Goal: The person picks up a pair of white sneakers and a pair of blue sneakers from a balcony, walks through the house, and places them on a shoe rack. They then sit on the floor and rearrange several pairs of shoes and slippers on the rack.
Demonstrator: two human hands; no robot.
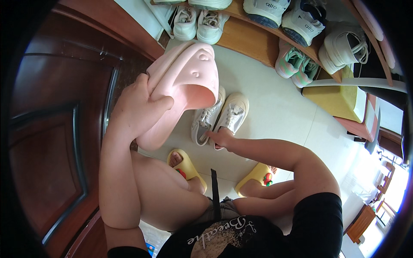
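Observation:
My left hand (132, 108) grips a pair of pale pink slides (201, 67) pressed together, raised off the floor on the left. The thumb lies across the near slide, whose foot opening faces right. Low in front of me, my right hand (223, 137) reaches to the heel openings of two white lace-up sneakers (234, 111). Its fingers hook into the shoes at their inner sides. Side by side, the sneakers rest on the tiled floor, toes pointing away from me. The slides cover part of the left sneaker.
A wooden shoe rack (250, 42) with several pairs of shoes stands ahead. Yellow and pink boxes (335, 100) sit at the right. A dark wooden door (48, 129) is close on the left. My feet wear yellow slides (190, 167).

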